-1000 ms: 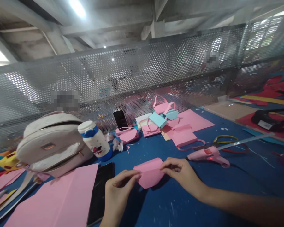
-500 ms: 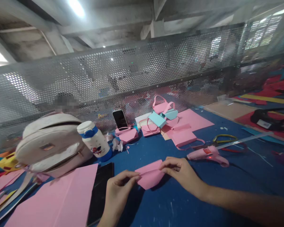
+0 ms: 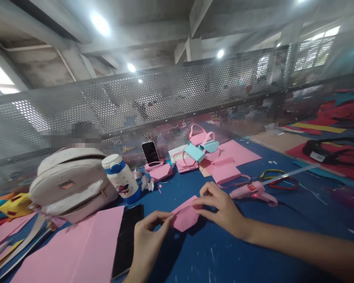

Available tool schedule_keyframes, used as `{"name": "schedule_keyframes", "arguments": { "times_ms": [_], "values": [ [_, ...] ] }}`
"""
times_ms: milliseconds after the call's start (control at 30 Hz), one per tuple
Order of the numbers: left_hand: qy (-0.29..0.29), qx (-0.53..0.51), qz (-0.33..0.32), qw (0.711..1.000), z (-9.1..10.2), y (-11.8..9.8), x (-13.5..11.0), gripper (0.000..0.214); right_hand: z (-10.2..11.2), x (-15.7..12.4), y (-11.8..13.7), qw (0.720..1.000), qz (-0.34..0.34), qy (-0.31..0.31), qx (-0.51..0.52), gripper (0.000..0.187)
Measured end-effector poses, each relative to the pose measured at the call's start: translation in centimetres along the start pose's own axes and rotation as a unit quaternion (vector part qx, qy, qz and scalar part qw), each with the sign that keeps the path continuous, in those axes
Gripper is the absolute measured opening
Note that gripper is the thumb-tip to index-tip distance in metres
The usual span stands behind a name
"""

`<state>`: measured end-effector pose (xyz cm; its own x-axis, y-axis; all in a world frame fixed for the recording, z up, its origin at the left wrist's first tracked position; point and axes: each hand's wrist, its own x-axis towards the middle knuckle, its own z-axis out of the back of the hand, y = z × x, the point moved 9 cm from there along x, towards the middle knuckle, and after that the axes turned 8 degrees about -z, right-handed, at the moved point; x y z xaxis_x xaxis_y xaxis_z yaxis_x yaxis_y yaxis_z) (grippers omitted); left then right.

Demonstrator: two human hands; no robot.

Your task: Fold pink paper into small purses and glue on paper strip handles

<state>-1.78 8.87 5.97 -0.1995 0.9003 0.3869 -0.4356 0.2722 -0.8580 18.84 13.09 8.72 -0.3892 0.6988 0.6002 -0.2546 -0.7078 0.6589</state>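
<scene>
A small folded piece of pink paper (image 3: 185, 216) is held just above the blue table, between both hands. My left hand (image 3: 153, 232) pinches its left edge between thumb and fingers. At the right edge, my right hand (image 3: 220, 208) grips the paper with thumb and forefinger, the other fingers curled. To the right of that hand lies a pink glue gun (image 3: 252, 192) with a small red light and a clear glue stick (image 3: 289, 174) in its back. Beyond the hands sit small paper bags in pink (image 3: 225, 173) and light blue (image 3: 195, 152).
On the left stand a white backpack (image 3: 73, 181) and a white-and-blue bottle (image 3: 122, 179). A large pink sheet (image 3: 73, 247) and a dark tablet (image 3: 127, 239) lie near my left hand. A phone (image 3: 150, 152) leans at the back; scissors (image 3: 280, 180) lie right.
My right hand has shifted slightly left along the pink paper, its fingers more raised and bent. The paper's upper part now looks folded down flatter. The view has tilted slightly.
</scene>
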Motion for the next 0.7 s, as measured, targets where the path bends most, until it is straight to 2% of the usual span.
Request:
{"name": "schedule_keyframes", "arguments": {
  "times_ms": [100, 367, 533, 633, 700],
  "values": [
    [0.004, -0.007, -0.005, 1.000, -0.2, 0.0, -0.3, 0.020, -0.9, 0.3, 2.1, 0.994, 0.078, 0.016, -0.074, 0.015],
    [0.001, -0.010, -0.003, 1.000, -0.2, 0.1, -0.8, 0.022, -3.5, 1.7, 4.1, 0.979, 0.156, 0.037, -0.124, 0.012],
    [0.009, -0.016, 0.007, 1.000, -0.3, 0.7, -0.7, 0.025, -4.5, 2.0, 3.8, 0.978, 0.158, 0.056, -0.128, 0.009],
    [0.017, -0.015, 0.012, 1.000, -0.3, 1.0, -0.8, 0.025, -5.2, 2.3, 3.5, 0.978, 0.134, 0.080, -0.138, 0.004],
    [0.017, -0.005, -0.008, 1.000, -0.2, 0.7, -0.7, 0.021, -5.5, 2.6, 3.3, 0.980, 0.110, 0.096, -0.132, 0.004]
  ]
}}
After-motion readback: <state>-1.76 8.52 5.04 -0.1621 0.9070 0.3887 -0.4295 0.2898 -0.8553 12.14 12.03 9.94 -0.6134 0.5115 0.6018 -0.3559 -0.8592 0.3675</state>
